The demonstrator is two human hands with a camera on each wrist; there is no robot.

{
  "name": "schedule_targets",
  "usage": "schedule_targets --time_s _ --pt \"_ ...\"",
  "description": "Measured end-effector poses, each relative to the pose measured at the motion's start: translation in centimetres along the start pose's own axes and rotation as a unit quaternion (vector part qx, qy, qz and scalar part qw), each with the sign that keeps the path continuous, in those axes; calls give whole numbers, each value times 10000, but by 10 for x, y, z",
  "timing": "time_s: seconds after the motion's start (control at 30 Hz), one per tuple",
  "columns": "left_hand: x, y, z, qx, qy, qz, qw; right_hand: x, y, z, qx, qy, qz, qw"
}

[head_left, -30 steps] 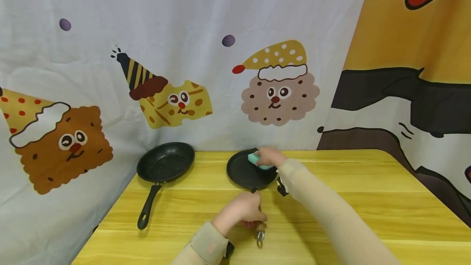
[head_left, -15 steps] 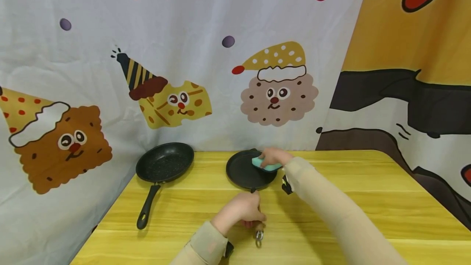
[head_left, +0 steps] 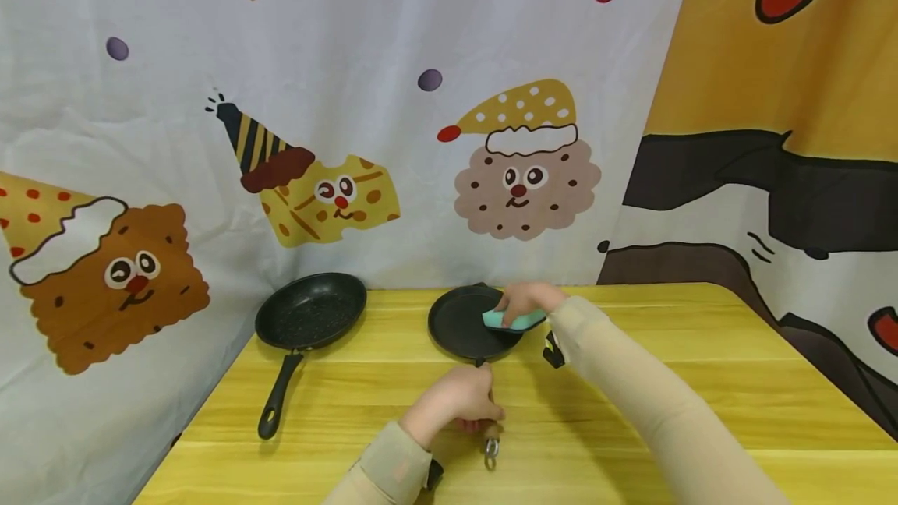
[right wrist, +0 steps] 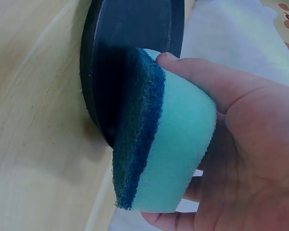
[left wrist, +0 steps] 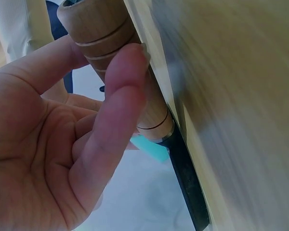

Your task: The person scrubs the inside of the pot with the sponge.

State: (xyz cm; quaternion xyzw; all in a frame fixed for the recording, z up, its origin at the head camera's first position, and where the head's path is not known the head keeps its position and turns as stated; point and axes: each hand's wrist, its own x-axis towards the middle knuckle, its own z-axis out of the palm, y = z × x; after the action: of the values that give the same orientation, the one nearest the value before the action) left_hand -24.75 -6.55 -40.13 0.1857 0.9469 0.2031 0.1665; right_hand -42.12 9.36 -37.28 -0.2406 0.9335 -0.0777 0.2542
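Observation:
A small flat black pan (head_left: pixel 459 326) lies on the table, its wooden handle (left wrist: pixel 103 24) pointing towards me. My left hand (head_left: pixel 459 397) grips that handle with curled fingers; a metal hanging ring (head_left: pixel 492 452) shows at its end. In my right hand (head_left: pixel 529 302) is a turquoise sponge (head_left: pixel 514 321), pinched between thumb and fingers over the pan's right rim. The right wrist view shows the sponge's dark blue scouring side (right wrist: pixel 139 130) facing the pan; whether it touches the surface I cannot tell.
A larger black speckled frying pan (head_left: pixel 312 314) sits at the table's back left, its black handle (head_left: pixel 281 396) towards me. Behind the wooden table (head_left: pixel 666 380) hangs a printed curtain (head_left: pixel 421 6), close to both pans.
My right hand has moved the sponge to the right, from inside the small pan to across its right rim. The left hand keeps its grip on the handle. The head view has shifted slightly.

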Motion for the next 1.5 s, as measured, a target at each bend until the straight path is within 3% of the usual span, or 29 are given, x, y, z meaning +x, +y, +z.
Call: schedule_targets --time_s 0.53,1.13,1.5 --pt "0 2 -1 316 -13 -18 9995 -12 -3 2 -209 -265 -22 9994" --pt "0 -2 0 41 -111 130 9998 -24 -6 2 21 -725 -146 9973" --pt "-1 -2 -3 100 -124 137 9998 -26 -11 6 138 -780 -540 9954"
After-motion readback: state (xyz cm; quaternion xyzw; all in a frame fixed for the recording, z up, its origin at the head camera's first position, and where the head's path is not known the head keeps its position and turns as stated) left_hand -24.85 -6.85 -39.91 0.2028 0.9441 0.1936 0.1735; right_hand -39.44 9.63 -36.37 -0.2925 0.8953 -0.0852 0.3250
